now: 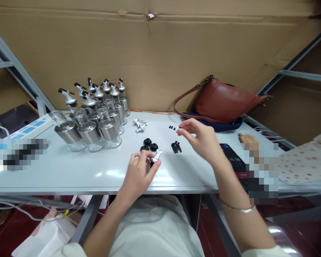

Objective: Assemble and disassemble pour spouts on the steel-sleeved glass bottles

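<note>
My left hand (140,169) pinches a silver pour spout (157,156) with a black base, just above the table near its front edge. Higher and to the right, my right hand (199,139) has thumb and forefinger closed on a tiny black piece (180,127), mostly hidden by the fingertips. Beside those fingertips lie several small black pieces (171,127). Below them is a group of black flip caps (176,146). Black ribbed stoppers (147,142) sit just beyond my left hand, and loose silver spouts (140,125) are farther back.
Glass oil bottles with steel sleeves (89,132) crowd the left; those behind carry spouts, while front ones are uncapped. A power strip (32,126) lies at far left. On the right are a brown handbag (224,100), a phone (232,159) and a dotted cloth (305,160). Cardboard (160,64) closes the back.
</note>
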Demonstrator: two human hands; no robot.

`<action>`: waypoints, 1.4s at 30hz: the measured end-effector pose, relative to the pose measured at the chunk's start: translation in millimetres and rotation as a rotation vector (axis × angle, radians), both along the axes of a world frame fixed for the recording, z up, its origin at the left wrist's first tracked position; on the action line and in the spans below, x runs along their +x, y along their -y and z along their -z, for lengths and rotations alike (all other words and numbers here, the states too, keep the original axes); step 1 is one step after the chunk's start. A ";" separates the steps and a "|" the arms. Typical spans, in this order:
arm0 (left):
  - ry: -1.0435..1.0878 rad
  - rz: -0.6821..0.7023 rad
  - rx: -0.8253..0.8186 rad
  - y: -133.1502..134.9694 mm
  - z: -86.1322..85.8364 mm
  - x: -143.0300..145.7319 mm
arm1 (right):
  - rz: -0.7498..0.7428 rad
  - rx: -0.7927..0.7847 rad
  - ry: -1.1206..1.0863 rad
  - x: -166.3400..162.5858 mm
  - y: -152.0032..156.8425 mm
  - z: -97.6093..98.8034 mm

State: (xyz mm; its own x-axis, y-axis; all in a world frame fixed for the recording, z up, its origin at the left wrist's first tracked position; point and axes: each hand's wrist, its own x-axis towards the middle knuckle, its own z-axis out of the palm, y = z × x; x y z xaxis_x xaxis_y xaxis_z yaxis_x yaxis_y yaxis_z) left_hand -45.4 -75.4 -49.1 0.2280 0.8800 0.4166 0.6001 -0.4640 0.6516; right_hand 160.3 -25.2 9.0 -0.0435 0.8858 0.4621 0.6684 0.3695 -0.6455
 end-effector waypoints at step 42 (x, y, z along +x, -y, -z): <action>-0.059 0.031 -0.084 0.1 0.6 -0.1 | 0.009 -0.269 0.606 33.0 -127.7 53.0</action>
State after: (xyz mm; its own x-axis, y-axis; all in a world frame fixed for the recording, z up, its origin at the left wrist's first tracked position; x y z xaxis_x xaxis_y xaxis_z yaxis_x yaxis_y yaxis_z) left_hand -45.5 -75.5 -49.6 0.2779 0.9034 0.3265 0.6248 -0.4282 0.6529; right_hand 193.3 102.5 -44.0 -0.2184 0.9684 0.1205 0.9445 0.2408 -0.2235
